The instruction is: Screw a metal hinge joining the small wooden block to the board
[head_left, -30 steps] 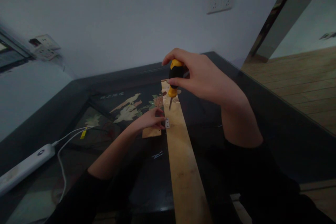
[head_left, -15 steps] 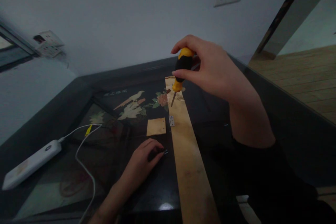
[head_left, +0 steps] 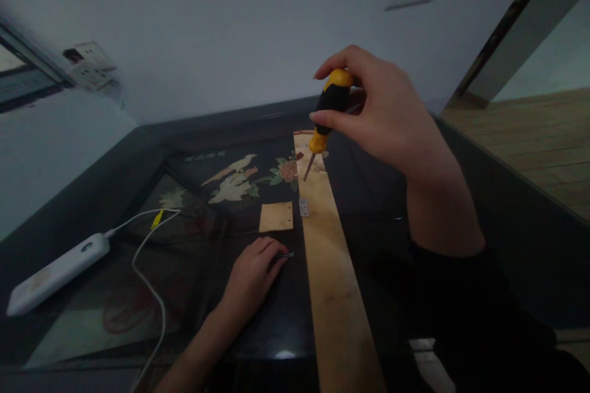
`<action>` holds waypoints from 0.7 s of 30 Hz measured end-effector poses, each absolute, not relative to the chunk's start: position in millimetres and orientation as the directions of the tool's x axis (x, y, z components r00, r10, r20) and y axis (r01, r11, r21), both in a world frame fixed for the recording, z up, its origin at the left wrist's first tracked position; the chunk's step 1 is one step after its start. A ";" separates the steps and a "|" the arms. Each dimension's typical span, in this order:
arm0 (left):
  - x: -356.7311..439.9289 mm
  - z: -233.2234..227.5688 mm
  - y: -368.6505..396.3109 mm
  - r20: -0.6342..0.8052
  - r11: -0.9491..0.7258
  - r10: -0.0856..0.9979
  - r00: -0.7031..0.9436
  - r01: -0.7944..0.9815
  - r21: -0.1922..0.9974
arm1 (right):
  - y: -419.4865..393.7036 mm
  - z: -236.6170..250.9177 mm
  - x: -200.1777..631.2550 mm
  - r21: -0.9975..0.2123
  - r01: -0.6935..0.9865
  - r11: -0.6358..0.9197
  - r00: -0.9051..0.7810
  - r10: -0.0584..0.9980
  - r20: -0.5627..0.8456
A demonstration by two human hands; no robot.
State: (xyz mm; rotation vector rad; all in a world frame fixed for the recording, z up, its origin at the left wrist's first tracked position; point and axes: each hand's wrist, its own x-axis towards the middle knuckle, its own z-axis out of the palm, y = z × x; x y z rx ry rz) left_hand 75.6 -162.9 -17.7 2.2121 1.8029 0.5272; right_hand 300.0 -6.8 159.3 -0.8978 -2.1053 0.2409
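The dark glass worktop (head_left: 115, 196) carries a long wooden strip (head_left: 329, 276) running from 12 to 6 o'clock, a white power strip (head_left: 58, 270) at 9 o'clock, and a small wooden square (head_left: 275, 217) joined to the strip by a hinge (head_left: 303, 207). The right hand (head_left: 387, 116), fingers clamped, holds a yellow-black screwdriver (head_left: 328, 115) above the strip's far end. The left hand (head_left: 251, 273) pinches small screws (head_left: 288, 255) at the strip's left edge; bare glass lies right.
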 end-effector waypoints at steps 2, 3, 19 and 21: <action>76.4 -17.8 -162.5 0.143 -0.218 0.973 0.179 0.914 0.343 | -7.3 159.1 299.3 -0.454 0.513 0.728 -0.416 0.674 0.611; 77.0 -18.0 -162.7 0.157 -0.224 0.971 0.182 0.923 0.313 | -7.5 159.0 298.8 -0.457 0.512 0.727 -0.418 0.676 0.608; 78.6 -15.0 -170.2 0.296 -0.301 0.928 0.227 0.924 0.236 | -19.7 163.2 298.6 -0.479 0.506 0.717 -0.359 0.680 0.640; 77.8 -12.0 -170.1 0.290 -0.289 0.936 0.200 0.907 0.308 | -21.6 160.5 298.5 -0.498 0.488 0.717 -0.306 0.674 0.672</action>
